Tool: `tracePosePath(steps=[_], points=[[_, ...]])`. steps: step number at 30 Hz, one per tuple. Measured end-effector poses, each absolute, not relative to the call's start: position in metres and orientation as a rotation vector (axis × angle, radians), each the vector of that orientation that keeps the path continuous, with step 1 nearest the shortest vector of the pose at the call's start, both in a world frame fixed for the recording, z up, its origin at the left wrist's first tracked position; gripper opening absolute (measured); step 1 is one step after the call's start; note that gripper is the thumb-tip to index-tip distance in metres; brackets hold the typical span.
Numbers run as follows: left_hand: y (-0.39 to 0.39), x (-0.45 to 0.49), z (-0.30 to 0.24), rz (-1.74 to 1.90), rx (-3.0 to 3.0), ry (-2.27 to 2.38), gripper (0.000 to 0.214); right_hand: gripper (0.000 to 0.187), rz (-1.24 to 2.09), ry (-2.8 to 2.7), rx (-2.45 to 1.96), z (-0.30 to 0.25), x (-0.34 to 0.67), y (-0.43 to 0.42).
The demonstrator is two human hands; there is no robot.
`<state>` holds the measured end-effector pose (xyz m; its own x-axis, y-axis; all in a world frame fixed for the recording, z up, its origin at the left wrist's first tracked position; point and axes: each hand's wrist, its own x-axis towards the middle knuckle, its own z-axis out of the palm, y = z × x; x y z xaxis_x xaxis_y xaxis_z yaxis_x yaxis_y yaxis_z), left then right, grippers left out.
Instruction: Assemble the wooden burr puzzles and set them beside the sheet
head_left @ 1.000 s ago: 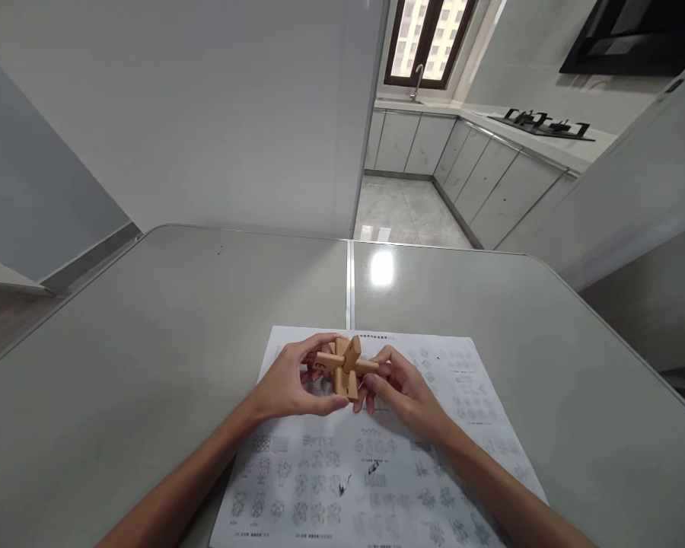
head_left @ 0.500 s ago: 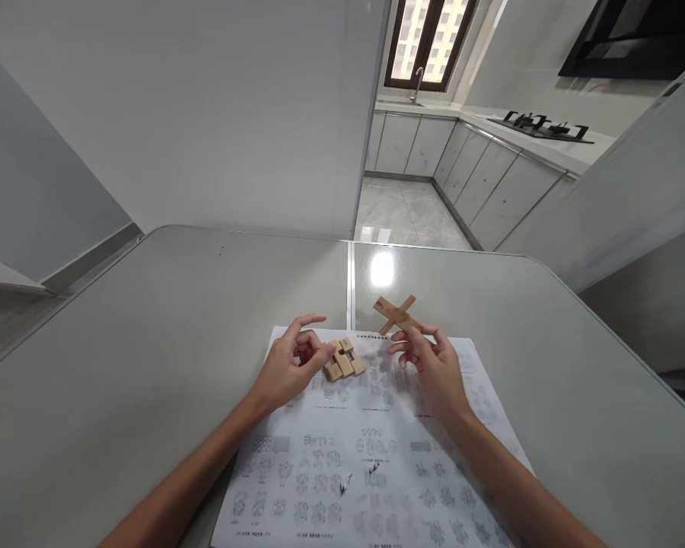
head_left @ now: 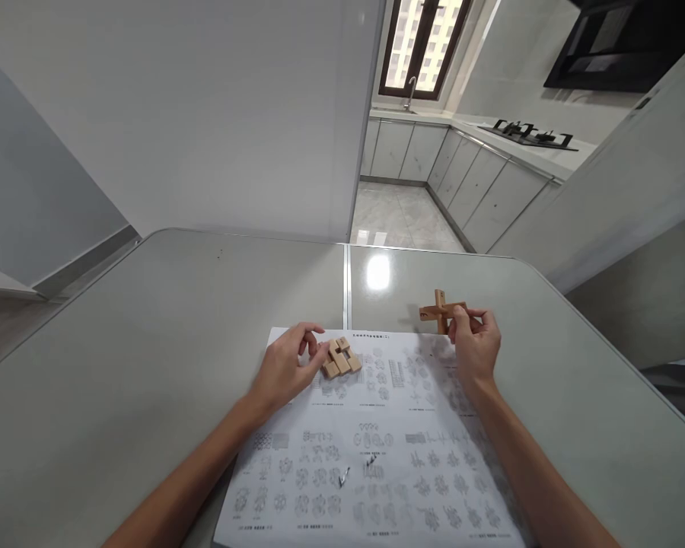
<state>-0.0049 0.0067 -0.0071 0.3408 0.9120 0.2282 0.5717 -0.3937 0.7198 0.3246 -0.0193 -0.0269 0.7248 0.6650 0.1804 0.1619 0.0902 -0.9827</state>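
A crossed pair of notched wooden puzzle bars [head_left: 432,312] is at the far right edge of the printed sheet [head_left: 313,418]; whether its lower end rests there or hangs just above, I cannot tell. The right hand [head_left: 475,339] grasps it by the right-hand end, thumb and forefinger pinched on the wood (a dark mark shows at the opposite end). To the left, a flat cluster of wooden puzzle blocks [head_left: 341,359] lies on the sheet, its pieces side by side. The left hand [head_left: 288,367] is beside that cluster, fingers loosely bent and grasping nothing, with a gap between thumb and forefinger; contact between thumb tip and blocks is unclear. Rows of small line diagrams cover the sheet, which lies on a pale glossy table [head_left: 137,365] divided by a metal strip [head_left: 347,289]. Beyond are white cabinets [head_left: 396,148], a faucet [head_left: 411,93] below a dark-framed window [head_left: 425,46], and a gas stove [head_left: 525,135].
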Motion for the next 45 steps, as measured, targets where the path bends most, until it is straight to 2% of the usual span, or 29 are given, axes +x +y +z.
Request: tracePosePath(steps=[4, 7, 18, 24, 28, 31, 35, 38, 45], points=[[0.004, -0.003, -0.008, 0.9, 2.348, 1.197, 0.02, 0.034, 0.348, -0.707, -1.536, -0.039, 0.335, -0.014], [0.004, -0.002, -0.007, 0.899, 2.467, 1.125, 0.025, 0.036, 0.33, -0.707, -1.553, -0.046, 0.338, -0.012], [0.005, -0.005, -0.015, 0.787, 2.563, 1.058, 0.029, 0.03, 0.259, -0.716, -1.667, -0.046, 0.339, -0.014], [0.005, -0.007, -0.016, 0.771, 2.574, 1.014, 0.042, 0.025, 0.222, -0.727, -1.678, -0.042, 0.337, -0.014], [0.004, -0.007, -0.016, 0.754, 2.611, 0.994, 0.05, 0.031, 0.039, -0.813, -1.584, -0.033, 0.327, -0.018], [0.004, -0.006, -0.016, 0.736, 2.624, 0.987, 0.053, 0.024, -0.118, -1.066, -1.415, -0.023, 0.311, -0.024], [0.006, -0.005, -0.017, 0.72, 2.605, 1.009, 0.062, 0.007, 0.042, -1.568, -1.255, -0.014, 0.282, -0.037], [0.007, -0.003, -0.017, 0.706, 2.594, 1.031, 0.066, 0.015, 0.241, -1.84, -1.135, -0.015, 0.264, -0.045], [0.004, 0.0, -0.013, 0.686, 2.561, 1.034, 0.051, 0.034, 0.552, -2.021, -1.158, -0.027, 0.247, -0.054]])
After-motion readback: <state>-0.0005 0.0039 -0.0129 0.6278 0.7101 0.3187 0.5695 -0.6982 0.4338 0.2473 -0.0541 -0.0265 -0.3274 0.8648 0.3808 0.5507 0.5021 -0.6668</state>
